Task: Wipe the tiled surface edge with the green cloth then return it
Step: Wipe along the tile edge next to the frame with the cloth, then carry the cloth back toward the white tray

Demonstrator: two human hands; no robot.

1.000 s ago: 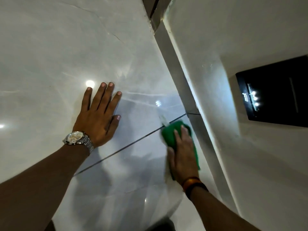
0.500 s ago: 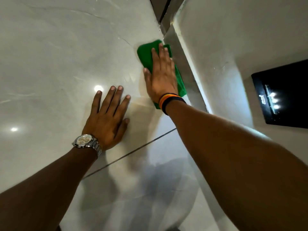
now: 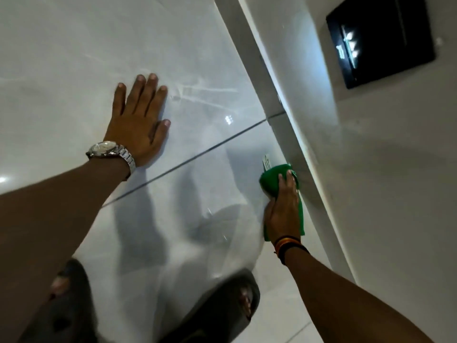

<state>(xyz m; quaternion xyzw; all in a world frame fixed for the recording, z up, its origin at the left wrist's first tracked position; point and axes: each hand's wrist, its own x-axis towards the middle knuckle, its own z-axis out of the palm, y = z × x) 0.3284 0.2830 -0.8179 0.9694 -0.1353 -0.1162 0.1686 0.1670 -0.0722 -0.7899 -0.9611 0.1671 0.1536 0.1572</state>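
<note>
Along the right edge of the tiled surface (image 3: 74,58), where the glossy tiles meet the grey border strip (image 3: 249,53), your right hand (image 3: 283,211) presses the green cloth (image 3: 268,180) flat against the tile. The hand lies spread over the cloth with the fingers extended, not clenched; this spreads the pressure and keeps the cloth against the edge. The cloth shows ahead of the fingertips and beside the palm, just below the dark grout line (image 3: 197,154).

Your left hand (image 3: 138,122) rests open, palm down and holding nothing, on the tile above that grout line, well apart from the cloth. It most likely serves as a brace while you lean in.

Count of items in view:
- One cloth.
- Two hands.
- One watch (image 3: 106,148), on the left wrist.
- One set of bands (image 3: 288,246), on the right wrist.
- Two sandals (image 3: 230,300), at the bottom of the view.
- One dark panel (image 3: 395,26) with small lights, on the wall at right.

The wiping step appears to be in progress; the return step is not yet done.
</note>
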